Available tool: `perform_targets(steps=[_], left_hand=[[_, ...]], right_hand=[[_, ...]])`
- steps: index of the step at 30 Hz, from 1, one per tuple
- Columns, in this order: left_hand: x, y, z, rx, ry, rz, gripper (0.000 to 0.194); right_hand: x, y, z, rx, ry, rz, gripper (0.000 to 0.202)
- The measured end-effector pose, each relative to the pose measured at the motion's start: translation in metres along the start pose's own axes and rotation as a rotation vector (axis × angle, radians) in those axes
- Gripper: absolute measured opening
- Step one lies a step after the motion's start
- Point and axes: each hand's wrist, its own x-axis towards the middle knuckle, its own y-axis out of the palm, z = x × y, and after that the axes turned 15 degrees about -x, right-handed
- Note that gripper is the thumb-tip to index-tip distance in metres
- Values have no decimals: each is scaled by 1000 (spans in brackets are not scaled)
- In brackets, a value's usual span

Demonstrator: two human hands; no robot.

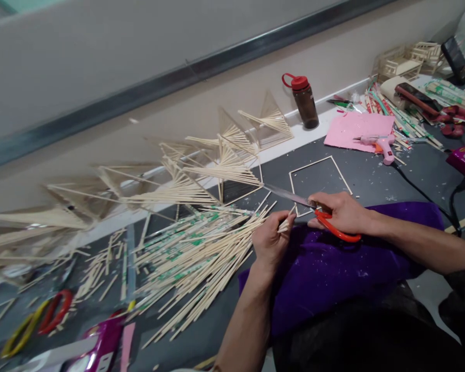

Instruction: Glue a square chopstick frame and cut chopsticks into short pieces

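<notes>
My left hand (pixel 272 235) is closed around a few short wooden sticks (pixel 287 223), at the right end of a big heap of sticks (pixel 213 263). Red-handled scissors (pixel 339 230) are in my right hand (pixel 341 211), their blades pointing left over the table. Under both forearms lies a purple cloth (pixel 333 268). Just beyond my hands, a thin wooden square frame (pixel 310 165) rests flat on the dark table (pixel 279 163).
Stick structures (pixel 201 178) line the wall. A brown bottle (pixel 305 103) stands behind. At right, a pink glue gun (pixel 382 144) lies on a pink sheet (pixel 339 129), its cord trailing. Yellow-and-red-handled scissors (pixel 56 310) and a purple device (pixel 104 336) lie front left.
</notes>
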Motion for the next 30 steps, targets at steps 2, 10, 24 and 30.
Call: perform_targets(steps=[2,10,24,30], left_hand=[[0,0,0,-26,-27,-24,21],[26,-16,-13,-613,-225,-487,26],[49,-6,7,-1086,-377,-441,39],[52,-12,12,-1084,-472,-459,45]], right_hand=[[2,-3,-1,3,45,-27,37],[5,-7,-8,49,101,-20,42],[4,-5,-9,-29,85,1,44],[2,-3,-8,-62,61,21,47]])
